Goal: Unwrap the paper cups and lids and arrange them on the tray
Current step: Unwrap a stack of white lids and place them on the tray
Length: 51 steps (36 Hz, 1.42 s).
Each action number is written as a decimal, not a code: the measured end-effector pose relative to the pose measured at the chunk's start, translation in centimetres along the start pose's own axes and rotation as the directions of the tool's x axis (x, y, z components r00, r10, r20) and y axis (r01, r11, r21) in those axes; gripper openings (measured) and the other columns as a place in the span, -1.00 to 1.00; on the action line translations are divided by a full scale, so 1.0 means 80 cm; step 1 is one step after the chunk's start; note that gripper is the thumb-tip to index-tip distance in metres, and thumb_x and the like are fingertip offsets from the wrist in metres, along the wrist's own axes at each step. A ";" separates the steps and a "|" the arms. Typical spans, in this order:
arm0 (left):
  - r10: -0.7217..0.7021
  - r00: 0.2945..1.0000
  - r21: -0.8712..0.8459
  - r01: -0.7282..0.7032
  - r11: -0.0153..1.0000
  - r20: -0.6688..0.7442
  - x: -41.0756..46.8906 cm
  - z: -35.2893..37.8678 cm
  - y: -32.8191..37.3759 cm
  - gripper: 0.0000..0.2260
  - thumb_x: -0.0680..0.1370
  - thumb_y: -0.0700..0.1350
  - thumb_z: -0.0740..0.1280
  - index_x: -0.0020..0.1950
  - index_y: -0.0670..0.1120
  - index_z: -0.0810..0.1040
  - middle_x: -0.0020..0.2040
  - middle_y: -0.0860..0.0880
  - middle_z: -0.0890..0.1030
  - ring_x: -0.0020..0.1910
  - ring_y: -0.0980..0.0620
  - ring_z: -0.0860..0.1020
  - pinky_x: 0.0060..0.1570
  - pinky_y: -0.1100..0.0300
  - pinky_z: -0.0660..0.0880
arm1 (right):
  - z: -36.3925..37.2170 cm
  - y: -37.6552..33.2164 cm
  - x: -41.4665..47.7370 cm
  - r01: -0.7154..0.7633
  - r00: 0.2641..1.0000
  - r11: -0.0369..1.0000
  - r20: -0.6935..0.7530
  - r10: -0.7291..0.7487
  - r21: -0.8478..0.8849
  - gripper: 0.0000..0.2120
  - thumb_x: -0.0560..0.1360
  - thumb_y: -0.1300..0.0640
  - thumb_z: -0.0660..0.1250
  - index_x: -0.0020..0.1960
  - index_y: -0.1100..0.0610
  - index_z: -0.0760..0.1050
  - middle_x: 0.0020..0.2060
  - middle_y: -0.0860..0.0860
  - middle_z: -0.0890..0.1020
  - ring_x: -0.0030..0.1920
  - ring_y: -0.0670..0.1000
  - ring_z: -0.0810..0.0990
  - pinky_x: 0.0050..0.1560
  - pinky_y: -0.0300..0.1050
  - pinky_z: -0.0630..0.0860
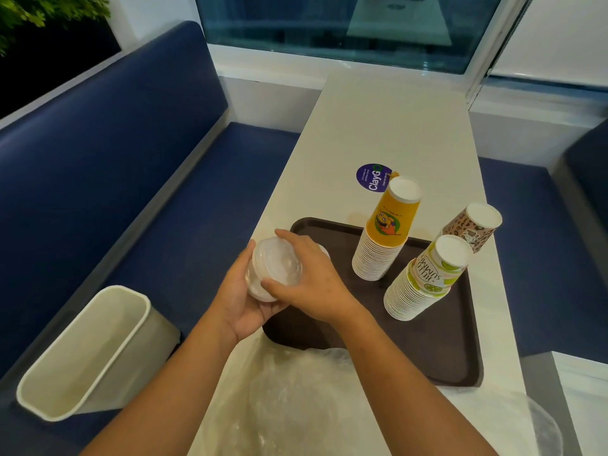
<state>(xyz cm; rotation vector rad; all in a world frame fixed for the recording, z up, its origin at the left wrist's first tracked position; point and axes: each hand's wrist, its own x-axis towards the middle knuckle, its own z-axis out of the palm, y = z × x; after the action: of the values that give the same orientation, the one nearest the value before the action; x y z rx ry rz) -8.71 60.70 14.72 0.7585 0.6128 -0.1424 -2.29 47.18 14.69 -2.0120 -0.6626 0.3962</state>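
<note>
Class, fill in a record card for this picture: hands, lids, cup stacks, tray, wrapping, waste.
Hands: left hand and right hand grip the lids
Lids: clear stack, at the tray left edge
Cups: orange stack and lime stack upside down on tray; spotted stack behind, base hidden
Wrapping: wrapper loose on table, before tray
Waste: bin on bench

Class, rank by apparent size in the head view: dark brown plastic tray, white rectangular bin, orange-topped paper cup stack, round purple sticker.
1. dark brown plastic tray and white rectangular bin: look alike, tray partly covered, so unranked.
2. orange-topped paper cup stack.
3. round purple sticker.
</note>
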 end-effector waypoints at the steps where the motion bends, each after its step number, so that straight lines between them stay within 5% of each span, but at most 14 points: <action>1: 0.003 1.000 -0.003 -0.003 1.000 -0.008 0.002 0.000 -0.001 -0.51 0.60 0.31 0.27 0.40 0.05 0.57 0.26 -0.16 0.68 0.22 -0.17 0.68 0.20 -0.18 0.61 | 0.002 0.002 0.001 0.003 1.000 1.000 0.013 -0.003 -0.013 -0.19 0.43 -0.18 0.54 0.55 -0.23 0.21 0.39 -0.24 0.38 0.36 -0.13 0.38 0.38 -0.03 0.47; 8: -0.007 0.999 -0.009 0.006 1.000 -0.050 0.013 -0.009 -0.002 -0.56 0.64 0.22 0.28 0.43 0.04 0.56 0.28 -0.17 0.67 0.28 -0.21 0.63 -0.01 -0.09 0.67 | 0.008 0.010 0.007 0.013 0.999 0.999 0.030 -0.012 -0.044 -0.18 0.44 -0.21 0.53 0.57 -0.22 0.19 0.44 -0.25 0.34 0.39 -0.12 0.36 0.41 -0.05 0.44; 14: -0.044 0.999 -0.056 0.045 0.997 0.015 0.018 -0.012 0.003 -0.46 0.59 0.26 0.32 0.46 -0.02 0.54 0.32 -0.19 0.64 0.29 -0.21 0.64 0.06 -0.11 0.68 | 0.007 0.013 0.012 0.025 0.997 1.000 -0.067 -0.026 -0.004 -0.20 0.41 -0.14 0.56 0.55 -0.18 0.26 0.39 -0.23 0.39 0.36 -0.15 0.39 0.37 -0.08 0.47; 18: -0.053 0.997 -0.158 0.061 0.986 0.055 0.023 -0.019 0.005 -0.47 0.61 0.26 0.33 0.49 0.01 0.52 0.38 -0.21 0.61 0.30 -0.25 0.62 0.10 -0.20 0.65 | -0.005 0.021 0.025 -0.028 0.979 0.999 -0.202 0.037 0.043 -0.21 0.42 -0.18 0.55 0.54 -0.22 0.24 0.44 -0.21 0.36 0.37 -0.23 0.32 0.26 -0.29 0.33; 21: -0.054 0.998 -0.183 0.057 0.981 0.023 0.024 -0.024 0.004 -0.50 0.59 0.25 0.35 0.46 0.04 0.54 0.35 -0.24 0.62 0.26 -0.29 0.64 0.08 -0.22 0.66 | -0.016 0.038 0.039 -0.131 0.962 0.990 -0.251 0.111 -0.062 -0.19 0.45 -0.21 0.51 0.58 -0.20 0.18 0.52 -0.14 0.28 0.45 -0.13 0.27 0.33 -0.16 0.31; 26: -0.046 0.999 -0.172 0.047 0.984 0.013 0.022 -0.025 0.002 -0.51 0.60 0.25 0.31 0.44 0.03 0.55 0.33 -0.26 0.63 0.25 -0.31 0.64 0.07 -0.18 0.67 | -0.012 0.075 0.054 -0.195 0.977 0.891 -0.159 0.141 -0.410 -0.15 0.44 -0.27 0.46 0.59 -0.12 0.15 0.48 0.00 0.29 0.47 0.10 0.25 0.46 0.16 0.38; 31: -0.045 0.999 -0.179 0.045 0.983 0.006 0.021 -0.030 -0.004 -0.51 0.59 0.24 0.32 0.44 0.03 0.54 0.32 -0.25 0.63 0.25 -0.31 0.64 0.11 -0.17 0.66 | 0.004 0.092 0.059 -0.175 0.979 0.843 0.000 0.204 -0.509 -0.18 0.46 -0.24 0.46 0.59 -0.21 0.12 0.51 0.05 0.19 0.51 0.19 0.18 0.49 0.27 0.27; 45: -0.024 1.000 -0.165 0.020 0.986 -0.020 0.016 -0.037 0.001 -0.53 0.60 0.21 0.33 0.45 0.03 0.55 0.32 -0.24 0.64 0.23 -0.29 0.65 -0.02 -0.10 0.69 | 0.010 0.082 0.080 -0.098 0.967 0.712 0.102 0.233 -0.695 -0.26 0.43 -0.14 0.53 0.51 -0.24 0.24 0.50 0.09 0.20 0.43 0.30 0.30 0.21 0.19 0.57; 51: -0.016 1.000 -0.153 0.014 0.988 -0.017 0.015 -0.034 0.004 -0.54 0.60 0.20 0.33 0.43 0.03 0.56 0.32 -0.24 0.64 0.23 -0.29 0.66 0.02 -0.11 0.69 | 0.009 0.080 0.084 -0.099 0.964 0.708 0.110 0.244 -0.700 -0.20 0.39 -0.14 0.56 0.51 -0.20 0.21 0.47 0.10 0.27 0.42 0.28 0.31 0.24 0.24 0.53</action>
<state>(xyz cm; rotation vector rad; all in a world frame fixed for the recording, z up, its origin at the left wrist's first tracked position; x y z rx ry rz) -8.86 62.89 12.69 0.6079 0.6395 -0.1013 4.59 49.09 8.69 -2.7993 -0.8280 0.5136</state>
